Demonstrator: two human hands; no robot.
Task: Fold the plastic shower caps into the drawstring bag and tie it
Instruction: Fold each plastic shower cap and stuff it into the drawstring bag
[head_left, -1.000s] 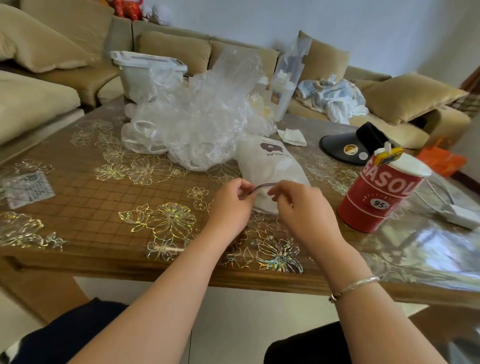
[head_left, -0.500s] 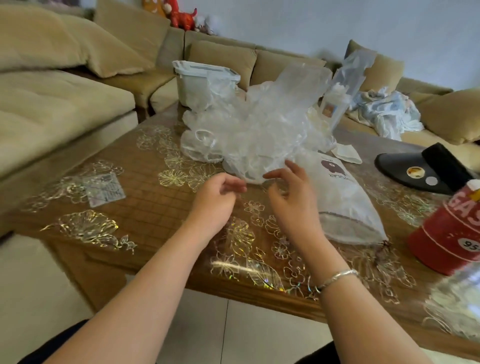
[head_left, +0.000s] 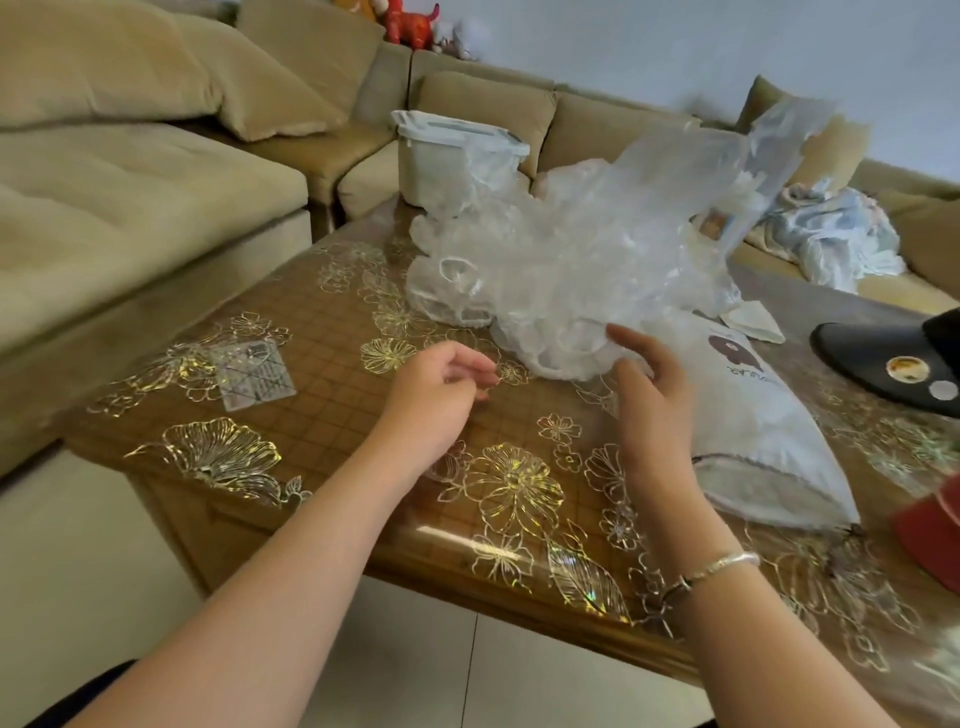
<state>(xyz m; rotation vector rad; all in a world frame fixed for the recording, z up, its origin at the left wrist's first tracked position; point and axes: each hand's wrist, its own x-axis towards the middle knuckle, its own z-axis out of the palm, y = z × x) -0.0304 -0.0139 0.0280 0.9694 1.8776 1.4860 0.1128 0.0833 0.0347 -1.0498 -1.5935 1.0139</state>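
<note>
A heap of clear plastic shower caps (head_left: 561, 270) lies on the table's far middle. To its right lies the white drawstring bag (head_left: 753, 415) with a brown bear print, its open mouth toward me. My left hand (head_left: 441, 389) hovers over the table in front of the heap, fingers loosely curled and holding nothing. My right hand (head_left: 649, 395) is raised beside the bag, fingers spread, its fingertips at the near edge of the caps.
The wooden table (head_left: 311, 415) has a glossy flowered cover. A white lidded bin (head_left: 452, 150) stands behind the heap. A black cap (head_left: 893, 364) and a red can (head_left: 935, 540) sit at the right. A small clear packet (head_left: 254, 374) lies left. Sofas surround the table.
Both hands let go of the bag's drawstring and moved left toward the heap of caps. The view swung left, so the bag now lies to the right of my hands.
</note>
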